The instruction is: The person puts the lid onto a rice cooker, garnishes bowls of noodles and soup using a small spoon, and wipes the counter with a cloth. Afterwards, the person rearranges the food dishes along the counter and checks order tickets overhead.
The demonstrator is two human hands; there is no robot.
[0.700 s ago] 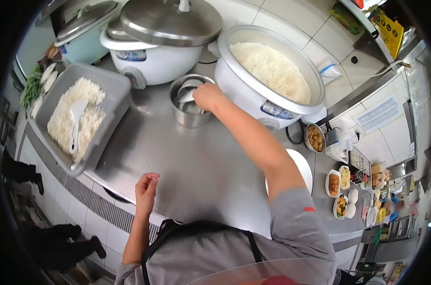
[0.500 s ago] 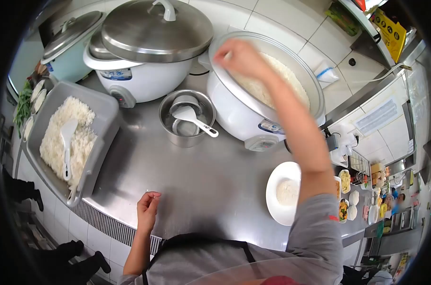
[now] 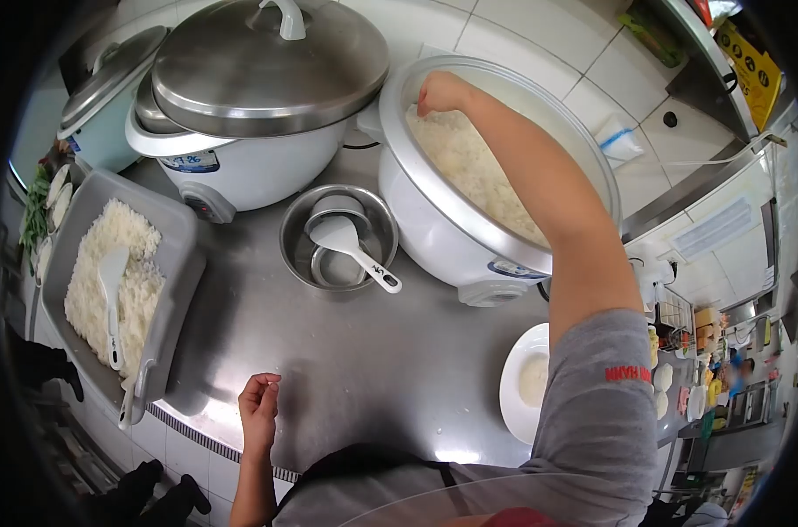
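Note:
My right hand [image 3: 441, 93] is inside the large white rice cooker [image 3: 434, 237], at its far left, with the fingers closed and pointing down at the cooked rice [image 3: 478, 171]. What those fingers pinch, if anything, is hidden. Low over the steel counter [image 3: 364, 351], my left hand [image 3: 258, 409] is held with its fingers pressed together; I cannot make out anything in them. Between the cookers stands a steel bowl [image 3: 295, 255] containing metal cups and a white rice paddle [image 3: 351, 246]. A white oval dish [image 3: 511, 400] with some rice lies under my right arm.
On the left, a grey tub [image 3: 175, 294] holds rice and a white paddle [image 3: 113, 290]. A second white cooker [image 3: 267, 167] carries a steel lid [image 3: 267, 75], beside a pale green cooker [image 3: 109, 145]. Another person's dark shoes [image 3: 188, 501] show at lower left.
My right hand has lowered from over the rim into the rice cooker, down to the rice. My left hand has shifted slightly and stays closed. The whole view has tilted a little.

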